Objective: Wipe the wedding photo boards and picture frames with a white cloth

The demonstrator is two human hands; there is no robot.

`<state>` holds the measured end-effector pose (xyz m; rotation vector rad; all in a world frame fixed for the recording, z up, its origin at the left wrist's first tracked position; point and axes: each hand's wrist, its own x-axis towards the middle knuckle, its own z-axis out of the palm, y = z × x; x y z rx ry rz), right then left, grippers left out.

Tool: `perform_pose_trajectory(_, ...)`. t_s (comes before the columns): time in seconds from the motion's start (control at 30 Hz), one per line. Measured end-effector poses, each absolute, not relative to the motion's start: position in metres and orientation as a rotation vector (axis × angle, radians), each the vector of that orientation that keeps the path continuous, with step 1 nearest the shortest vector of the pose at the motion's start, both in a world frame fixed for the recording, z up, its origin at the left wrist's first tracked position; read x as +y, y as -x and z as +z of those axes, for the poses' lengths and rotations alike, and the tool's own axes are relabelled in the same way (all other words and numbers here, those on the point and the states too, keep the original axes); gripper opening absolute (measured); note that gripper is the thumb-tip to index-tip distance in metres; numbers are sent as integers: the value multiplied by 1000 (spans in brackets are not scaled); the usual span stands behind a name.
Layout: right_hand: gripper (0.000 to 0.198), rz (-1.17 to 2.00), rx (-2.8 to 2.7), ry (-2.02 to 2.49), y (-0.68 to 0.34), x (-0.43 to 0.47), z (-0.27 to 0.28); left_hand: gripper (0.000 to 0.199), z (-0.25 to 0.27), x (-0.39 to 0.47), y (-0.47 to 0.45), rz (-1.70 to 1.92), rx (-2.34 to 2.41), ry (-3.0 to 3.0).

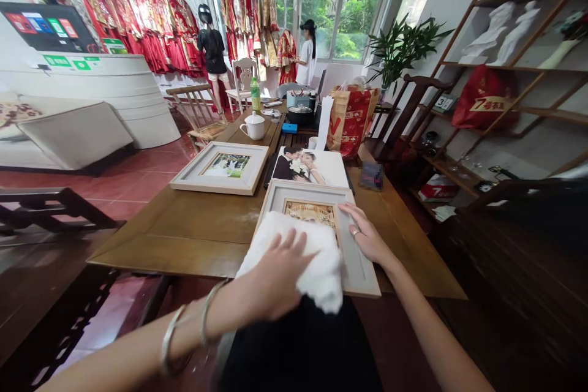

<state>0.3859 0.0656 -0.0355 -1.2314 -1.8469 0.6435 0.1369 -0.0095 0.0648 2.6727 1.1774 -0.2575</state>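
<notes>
A thick white cloth (316, 245) lies bunched over the lower left of a pale picture frame (362, 278). My left hand (280, 272) holds the cloth down from above, fingers over its top. On the frame's right side rests my right hand (365, 236), fingers stretched out and a ring on one of them. Part of the printed picture (312, 211) shows above the cloth; the rest is covered. Just behind lies a large wedding photo print (328, 171). Another framed photo (225, 165) lies flat farther left.
The wooden table (184, 233) also bears a lidded white mug (254, 127), a green-labelled bottle (255, 95), a dark pot (301, 115) and a red paper bag (351, 119). Chairs stand around it. Two people stand near racks of red garments (151, 30). Shelves (514, 67) line the right.
</notes>
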Motion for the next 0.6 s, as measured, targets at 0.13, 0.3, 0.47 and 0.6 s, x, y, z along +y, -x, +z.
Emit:
perform_pose_trajectory(0.13,55,649,-1857,1222,-385,65,-34,99,70,-55,-135,-351,1142,-2552)
perform_pose_trajectory(0.3,54,679,-1889,1244,-387,64,-32,91,61,-25,-143,-267,1338,-2617)
perform_pose_trajectory(0.47,56,678,-1889,1214,-387,64,-33,79,46,51,-149,-53,1695,-2714)
perform_pose_trajectory(0.6,57,668,-1880,1232,-386,63,-33,74,48,86,-155,-21,1643,-2715)
